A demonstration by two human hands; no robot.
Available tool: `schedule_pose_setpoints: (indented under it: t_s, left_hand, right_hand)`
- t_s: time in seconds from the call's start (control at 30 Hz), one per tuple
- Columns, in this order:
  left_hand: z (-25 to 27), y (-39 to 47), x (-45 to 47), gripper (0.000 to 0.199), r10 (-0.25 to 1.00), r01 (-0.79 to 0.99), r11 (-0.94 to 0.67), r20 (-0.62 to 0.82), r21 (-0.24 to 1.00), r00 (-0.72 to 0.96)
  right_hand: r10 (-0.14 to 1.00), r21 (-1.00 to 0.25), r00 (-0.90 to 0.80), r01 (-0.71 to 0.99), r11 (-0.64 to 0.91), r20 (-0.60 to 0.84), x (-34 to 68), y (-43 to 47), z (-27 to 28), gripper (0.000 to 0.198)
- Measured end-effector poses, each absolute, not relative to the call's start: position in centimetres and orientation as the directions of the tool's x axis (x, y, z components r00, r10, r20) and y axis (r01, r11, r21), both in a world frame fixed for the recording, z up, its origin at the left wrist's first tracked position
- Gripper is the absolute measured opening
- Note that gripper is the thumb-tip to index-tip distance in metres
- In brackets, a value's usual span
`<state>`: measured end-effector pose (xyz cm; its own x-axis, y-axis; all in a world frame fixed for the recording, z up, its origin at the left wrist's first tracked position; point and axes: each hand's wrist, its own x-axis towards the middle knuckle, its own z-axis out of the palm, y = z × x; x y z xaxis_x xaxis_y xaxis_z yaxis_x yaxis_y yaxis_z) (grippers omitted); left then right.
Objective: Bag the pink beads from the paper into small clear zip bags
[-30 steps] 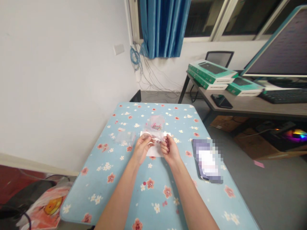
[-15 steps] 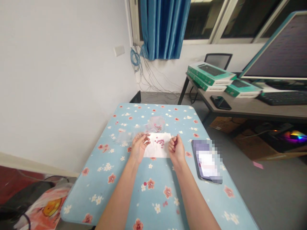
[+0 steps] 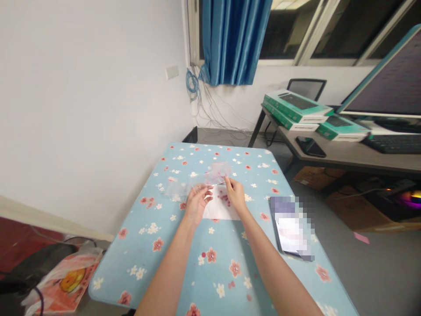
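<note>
My left hand [image 3: 197, 202] is at the left edge of a white sheet of paper [image 3: 213, 211], its curled fingers gripping a clear plastic bag [image 3: 205, 178]. My right hand [image 3: 235, 193] is over the paper's right side, thumb and fingertips pinched at the bag's right edge. Whether any pieces are inside its palm is hidden. Small dark pink pieces [image 3: 224, 198] lie on the paper between the hands, partly covered by my right hand. Behind them rests another clear bag [image 3: 221, 167] with a few reddish things by it.
The table has a blue flowered cover [image 3: 184, 272]. A phone [image 3: 292, 228] lies at its right side, and one red piece [image 3: 204, 254] near the front. A desk with green keyboard boxes [image 3: 296, 107] and a monitor [image 3: 388, 83] stands at right. The wall [image 3: 98, 87] runs along the left.
My right hand has moved from the paper's right edge inward and forward to the bag; its fist has become a pinch. The bag is raised between the hands. The view has shifted slightly.
</note>
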<state>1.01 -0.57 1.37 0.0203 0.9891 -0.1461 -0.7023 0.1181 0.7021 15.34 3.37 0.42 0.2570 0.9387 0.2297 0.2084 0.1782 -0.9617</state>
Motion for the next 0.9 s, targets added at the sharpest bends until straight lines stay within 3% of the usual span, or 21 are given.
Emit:
schedule_pose_setpoints:
  t_s: [0.13,0.33,0.67,0.9]
  left_hand:
    - [1.3,-0.5,1.0,0.02,0.991,-0.712,0.119,-0.132,0.692,0.037]
    - [1.2,-0.5,1.0,0.02,0.991,-0.727,0.12,-0.124,0.676,0.048]
    - [1.4,-0.6,1.0,0.019,0.991,-0.74,0.118,-0.13,0.662,0.042]
    - [1.4,-0.6,1.1,0.019,0.989,-0.741,0.127,-0.14,0.659,0.045]
  right_hand:
    - [0.891,-0.969,0.381,0.122,0.215,0.246,15.2,3.8,0.1,0.048]
    - [0.886,-0.973,0.448,-0.123,0.194,0.12,14.6,4.9,-0.3,0.049]
    - [0.879,-0.977,0.427,0.064,0.204,0.212,14.6,5.0,-1.4,0.051]
    - [0.87,-0.975,0.442,0.094,0.199,0.22,14.5,5.2,-1.6,0.05]
